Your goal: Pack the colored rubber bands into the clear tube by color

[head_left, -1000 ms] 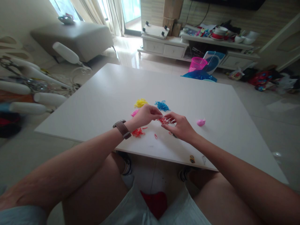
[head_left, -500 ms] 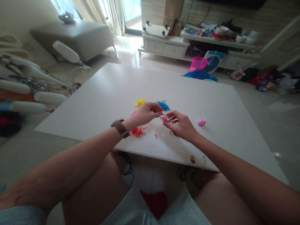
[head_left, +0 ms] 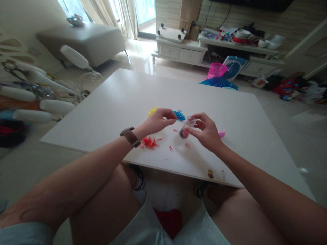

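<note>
My right hand (head_left: 205, 131) grips a small clear jar (head_left: 190, 121), tilted, with its open mouth up. Red bits and a dark patch show at the jar's lower end. To the left, my left hand (head_left: 163, 119), a watch on its wrist, hovers with thumb and fingers pinched together; I cannot make out anything between them. Behind it lie a pile of small blue pieces (head_left: 180, 116) and a partly hidden yellow pile (head_left: 152, 111). Nearer me is a pile of small red pieces (head_left: 150, 143), with single red loops (head_left: 187, 145) lying loose beside it.
A small pink object (head_left: 221, 134) lies on the white table (head_left: 219, 105) behind my right hand. A minion figure (head_left: 210, 174) and a small clear piece (head_left: 223, 175) are near the front edge. Beyond the table stand a pink basket (head_left: 217, 70) and a low cabinet (head_left: 176, 52).
My right hand has turned and lifted slightly, so the jar stands more upright and its mouth shows. My left hand stays nearly in place, now further apart from it.
</note>
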Demonstrator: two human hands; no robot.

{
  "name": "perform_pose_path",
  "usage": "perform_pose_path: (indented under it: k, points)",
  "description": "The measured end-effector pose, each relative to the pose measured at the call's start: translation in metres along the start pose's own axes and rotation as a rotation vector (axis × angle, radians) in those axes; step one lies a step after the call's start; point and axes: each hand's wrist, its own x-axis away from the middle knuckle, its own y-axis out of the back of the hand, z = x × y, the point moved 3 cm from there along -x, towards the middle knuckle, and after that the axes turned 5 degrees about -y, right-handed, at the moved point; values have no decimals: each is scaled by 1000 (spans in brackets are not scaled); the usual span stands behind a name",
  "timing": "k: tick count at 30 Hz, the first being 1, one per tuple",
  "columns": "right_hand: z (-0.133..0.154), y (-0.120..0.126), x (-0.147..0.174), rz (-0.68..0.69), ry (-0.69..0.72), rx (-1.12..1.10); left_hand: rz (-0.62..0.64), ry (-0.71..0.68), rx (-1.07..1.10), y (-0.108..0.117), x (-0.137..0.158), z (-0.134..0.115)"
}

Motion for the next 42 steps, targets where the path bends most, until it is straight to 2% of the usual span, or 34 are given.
perform_pose_path:
  k: [4, 7, 13, 16, 22, 24, 28, 31, 39, 42]
  points:
    - [2, 8, -3, -59, -12, 14, 170, 53, -265, -3, 3, 21]
    - [3, 13, -6, -63, -27, 6, 249, 64, -402, -13, 8, 40]
    - [2, 20, -9, -118, -101, -37, 356, -96, -535, -42, 17, 64]
    - [2, 23, -8, -132, -125, -28, 363, -108, -557, -53, 15, 64]
    - [-9, 30, -7, -143, -148, 27, 350, -11, -550, -59, 8, 52]
    - [-13, 33, -6, -144, -154, 42, 409, -1, -490, -57, 5, 47]
    - [-17, 38, -2, -124, -150, 54, 668, 58, -341, -52, 6, 39]
    - [-17, 40, 2, -100, -143, 61, 798, 73, -352, -49, 10, 38]
    - [-16, 43, 4, -96, -151, 95, 890, 27, -525, -53, 16, 45]
    - [-16, 44, 4, -98, -155, 108, 862, -20, -526, -58, 16, 39]
